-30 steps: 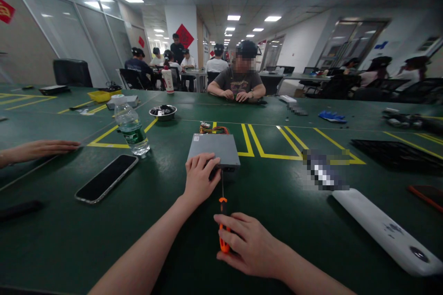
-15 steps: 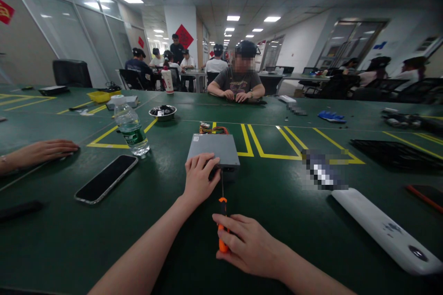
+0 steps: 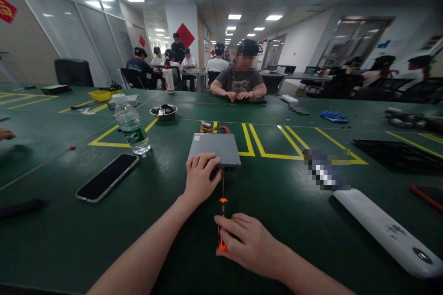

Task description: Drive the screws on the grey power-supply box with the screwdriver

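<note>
A grey metal box (image 3: 215,147) with coloured wires at its far end lies in the middle of the green table (image 3: 69,239). My left hand (image 3: 200,179) grips the box's near left corner, fingers curled over its top. My right hand (image 3: 247,243) is closed round the orange-and-black handle of a screwdriver (image 3: 222,214). The thin shaft runs forward, and its tip meets the box's near face just right of my left hand.
A water bottle (image 3: 132,125) and a dark phone (image 3: 107,183) lie to the left. A long white device (image 3: 387,233) lies at the right, a metal bowl (image 3: 163,111) further back. A person (image 3: 239,81) sits opposite; another person's fingers (image 3: 6,134) show at the left edge.
The other person's hand at the left has pulled back to the frame's edge, uncovering a small red-tipped object. My hands stay on the box and screwdriver, almost unmoved.
</note>
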`<state>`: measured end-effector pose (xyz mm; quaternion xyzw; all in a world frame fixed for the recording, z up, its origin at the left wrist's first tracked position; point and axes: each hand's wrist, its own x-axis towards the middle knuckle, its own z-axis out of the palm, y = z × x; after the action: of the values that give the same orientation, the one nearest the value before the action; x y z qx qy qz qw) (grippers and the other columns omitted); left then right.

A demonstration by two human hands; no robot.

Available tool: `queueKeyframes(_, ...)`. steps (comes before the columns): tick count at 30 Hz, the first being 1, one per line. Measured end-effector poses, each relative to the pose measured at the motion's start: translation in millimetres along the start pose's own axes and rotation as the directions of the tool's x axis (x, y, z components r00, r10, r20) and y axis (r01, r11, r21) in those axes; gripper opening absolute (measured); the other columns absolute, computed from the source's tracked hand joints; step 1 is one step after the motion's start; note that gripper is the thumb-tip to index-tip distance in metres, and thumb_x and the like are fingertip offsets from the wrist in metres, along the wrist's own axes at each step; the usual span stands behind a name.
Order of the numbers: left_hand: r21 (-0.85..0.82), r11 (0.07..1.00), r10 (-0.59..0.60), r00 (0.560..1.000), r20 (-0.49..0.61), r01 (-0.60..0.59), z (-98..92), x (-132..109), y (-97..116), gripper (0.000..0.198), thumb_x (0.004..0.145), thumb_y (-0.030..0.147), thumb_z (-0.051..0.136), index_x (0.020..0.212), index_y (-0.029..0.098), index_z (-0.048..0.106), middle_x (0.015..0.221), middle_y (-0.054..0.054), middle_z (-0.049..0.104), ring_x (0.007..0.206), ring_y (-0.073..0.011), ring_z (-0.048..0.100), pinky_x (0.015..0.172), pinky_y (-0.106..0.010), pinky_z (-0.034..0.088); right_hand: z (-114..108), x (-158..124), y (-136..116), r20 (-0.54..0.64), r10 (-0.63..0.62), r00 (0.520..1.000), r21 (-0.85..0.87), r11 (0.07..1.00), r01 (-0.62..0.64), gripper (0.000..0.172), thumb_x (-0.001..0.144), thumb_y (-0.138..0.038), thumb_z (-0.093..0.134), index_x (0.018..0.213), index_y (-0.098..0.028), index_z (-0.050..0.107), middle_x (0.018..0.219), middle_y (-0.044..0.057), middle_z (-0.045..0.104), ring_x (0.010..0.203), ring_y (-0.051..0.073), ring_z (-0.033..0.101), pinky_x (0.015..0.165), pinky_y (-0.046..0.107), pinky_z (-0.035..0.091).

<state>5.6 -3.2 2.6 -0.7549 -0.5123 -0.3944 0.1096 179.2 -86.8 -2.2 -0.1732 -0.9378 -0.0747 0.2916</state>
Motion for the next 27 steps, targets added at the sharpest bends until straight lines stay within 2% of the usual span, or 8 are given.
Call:
queueKeyframes(10,0.016,1.000,-0.007,1.000,-0.011,0.007,0.3,0,2,0.023,0.080,0.025,0.057,0.103,0.026,0.058,0.113,-0.004,0.060,0.107,-0.0240,0.049,0.091,-0.041,0.030,2,1,-1,0.000,0.051,0.999,0.017,0.999,-0.051,0.019,0.093,-0.029,0.045,0.086,-0.016,0.055,0.102,0.012,0.065,0.079,0.016,0.065,0.073,0.029,0.053)
queueKeyframes(19,0.022,1.000,0.005,1.000,-0.002,-0.004,0.3,0,1,0.023,0.080,0.025,0.056,0.104,0.026,0.058,0.113,-0.005,0.059,0.107,-0.0240,0.049,0.091,-0.041,0.031,-12,-10,1,-0.194,-0.098,0.976,-0.025,0.995,0.095,0.011,0.088,-0.026,0.049,0.089,-0.015,0.051,0.090,0.013,0.068,0.076,0.015,0.066,0.070,0.027,0.053)
queueKeyframes(27,0.037,0.999,0.000,1.000,0.004,-0.001,1.0,0,1,0.023,0.080,0.027,0.057,0.103,0.026,0.058,0.113,-0.004,0.059,0.106,-0.0234,0.049,0.090,-0.041,0.031,-16,-22,12,-0.235,-0.060,0.970,-0.049,0.998,0.049,0.015,0.084,-0.022,0.054,0.094,-0.012,0.049,0.092,0.016,0.067,0.079,0.017,0.066,0.069,0.030,0.053)
